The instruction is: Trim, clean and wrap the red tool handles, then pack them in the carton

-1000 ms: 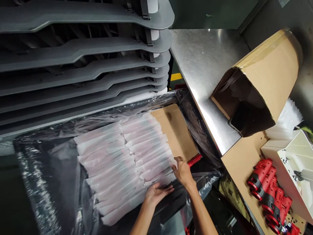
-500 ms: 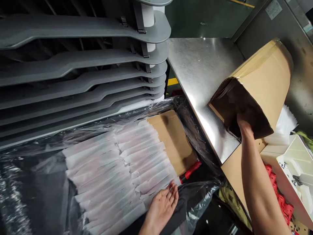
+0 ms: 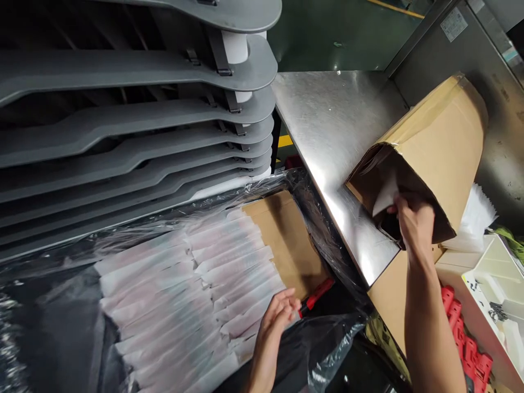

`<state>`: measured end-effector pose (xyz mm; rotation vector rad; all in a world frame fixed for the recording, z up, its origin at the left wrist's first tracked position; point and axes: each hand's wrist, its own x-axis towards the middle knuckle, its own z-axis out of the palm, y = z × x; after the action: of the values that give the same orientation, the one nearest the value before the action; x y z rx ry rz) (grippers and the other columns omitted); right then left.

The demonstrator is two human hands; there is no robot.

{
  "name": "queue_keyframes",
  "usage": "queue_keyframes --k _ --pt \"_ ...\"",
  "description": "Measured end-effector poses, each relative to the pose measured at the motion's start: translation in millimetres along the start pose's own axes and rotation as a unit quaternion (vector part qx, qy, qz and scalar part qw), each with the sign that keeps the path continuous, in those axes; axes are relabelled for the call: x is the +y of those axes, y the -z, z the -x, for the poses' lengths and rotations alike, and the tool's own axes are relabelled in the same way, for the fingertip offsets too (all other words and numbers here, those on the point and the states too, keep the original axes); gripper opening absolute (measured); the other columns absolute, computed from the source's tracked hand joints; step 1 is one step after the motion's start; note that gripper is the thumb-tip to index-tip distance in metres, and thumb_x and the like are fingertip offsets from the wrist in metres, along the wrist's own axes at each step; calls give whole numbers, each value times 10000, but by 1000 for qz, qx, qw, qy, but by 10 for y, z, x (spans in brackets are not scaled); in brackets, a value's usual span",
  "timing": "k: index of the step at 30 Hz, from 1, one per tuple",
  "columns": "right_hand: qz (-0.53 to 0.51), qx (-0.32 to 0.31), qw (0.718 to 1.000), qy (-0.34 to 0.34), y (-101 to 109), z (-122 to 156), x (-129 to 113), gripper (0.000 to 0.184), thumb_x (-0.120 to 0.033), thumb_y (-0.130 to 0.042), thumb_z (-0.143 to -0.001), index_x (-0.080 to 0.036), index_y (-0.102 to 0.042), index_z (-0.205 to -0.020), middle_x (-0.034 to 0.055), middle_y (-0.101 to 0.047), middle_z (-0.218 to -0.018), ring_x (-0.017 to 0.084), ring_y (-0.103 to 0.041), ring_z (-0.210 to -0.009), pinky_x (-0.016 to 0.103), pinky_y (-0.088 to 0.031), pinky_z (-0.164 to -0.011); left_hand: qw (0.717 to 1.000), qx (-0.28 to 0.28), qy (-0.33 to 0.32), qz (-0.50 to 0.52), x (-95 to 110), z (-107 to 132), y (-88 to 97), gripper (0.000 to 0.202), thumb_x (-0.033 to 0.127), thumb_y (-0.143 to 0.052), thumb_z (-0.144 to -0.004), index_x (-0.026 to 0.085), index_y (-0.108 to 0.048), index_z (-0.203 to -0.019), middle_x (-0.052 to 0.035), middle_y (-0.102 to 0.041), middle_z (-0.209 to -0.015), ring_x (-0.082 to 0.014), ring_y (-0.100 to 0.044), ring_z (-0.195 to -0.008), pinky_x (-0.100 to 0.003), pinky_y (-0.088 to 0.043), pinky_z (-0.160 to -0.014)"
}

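My right hand is at the mouth of a tipped cardboard box on the steel table, pinching a white wrapped piece at the opening. My left hand rests with curled fingers on the near end of rows of white-wrapped parts lying in a plastic-lined bin. Just beside its fingertips a red and black part pokes out from under a cardboard sheet.
A stack of grey moulded trays stands behind the bin. The steel table runs along the right. Red and black parts lie on cardboard at the lower right, next to a white divided tray. Black plastic liner drapes over the bin edge.
My right hand went from the wrapped rows to the cardboard box and now draws a white wrapped piece out. My left hand slid right and curled its fingers.
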<state>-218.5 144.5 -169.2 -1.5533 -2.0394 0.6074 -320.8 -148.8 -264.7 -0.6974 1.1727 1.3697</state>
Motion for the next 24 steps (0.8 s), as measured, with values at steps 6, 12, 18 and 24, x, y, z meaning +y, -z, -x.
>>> queue_keyframes --k 6,12,18,24 --pt "-202 -174 955 -128 -202 1356 -305 461 -636 -580 -851 -210 -548 -678 -23 -565 -492 115 -486 -410 235 -406 -436 965 -205 -137 -91 103 133 -571 663 -121 -731 -556 213 -727 -1129 -30 -625 -1368 -285 -353 -1449 -298 -339 -1162" --pt "-255 -144 920 -261 -295 1795 -85 437 -633 -600 -842 -200 -655 -823 62 -719 -859 169 -633 -689 269 -491 -610 979 -146 31 -141 -168 -168 -425 246 97 -834 -635 87 -765 -871 -107 -768 -826 -330 -698 -937 -336 -543 -841" --pt "-224 -256 908 -246 -162 2069 406 604 -494 -798 -704 -271 -637 -1242 69 -634 -1313 269 -568 -1213 369 -442 -1020 979 -130 82 -130 -5 -545 -172 383 54 -830 -615 70 -746 -989 -91 -771 -785 -266 -720 -751 -292 -533 -662" --pt "-321 -319 832 -321 -504 2482 617 449 -598 -756 -695 -180 -686 -846 23 -684 -751 169 -600 -651 281 -475 -621 982 -108 117 -100 182 -950 -228 424 -14 -749 -681 93 -722 -1091 -80 -787 -845 -216 -717 -668 -274 -543 -638"
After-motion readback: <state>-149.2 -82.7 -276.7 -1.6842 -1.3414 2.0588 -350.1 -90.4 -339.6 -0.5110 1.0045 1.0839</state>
